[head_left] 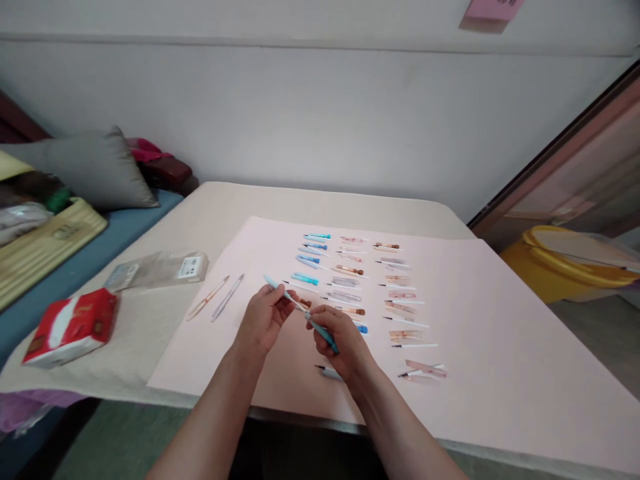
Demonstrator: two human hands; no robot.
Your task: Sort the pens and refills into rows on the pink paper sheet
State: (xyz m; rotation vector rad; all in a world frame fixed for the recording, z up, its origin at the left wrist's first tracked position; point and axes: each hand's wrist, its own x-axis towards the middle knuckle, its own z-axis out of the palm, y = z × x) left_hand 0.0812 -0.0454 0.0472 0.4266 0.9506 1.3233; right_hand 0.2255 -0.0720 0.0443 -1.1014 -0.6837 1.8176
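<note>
Over the pink sheet (pixel 460 293), my left hand (pixel 263 317) pinches a pale blue pen part (pixel 273 283) between thumb and fingers. My right hand (pixel 345 337) is closed around a teal pen barrel (pixel 325 335), slanting down to the right. A thin white piece (pixel 299 305) spans the gap between the two; whether it is inside either one I cannot tell. Beyond my hands lie rows of disassembled pens, among them a teal pen barrel (pixel 305 279) and a brown one (pixel 350 270). My right hand partly covers a blue barrel (pixel 362 329) and a dark-tipped piece (pixel 330 373).
Two whole pens, one orange-toned (pixel 209 298) and one grey (pixel 228 297), lie on the sheet's left. Beside it are a clear plastic package (pixel 155 270) and a red tissue pack (pixel 75 327). A yellow bin (pixel 555 267) stands beyond the table's right side.
</note>
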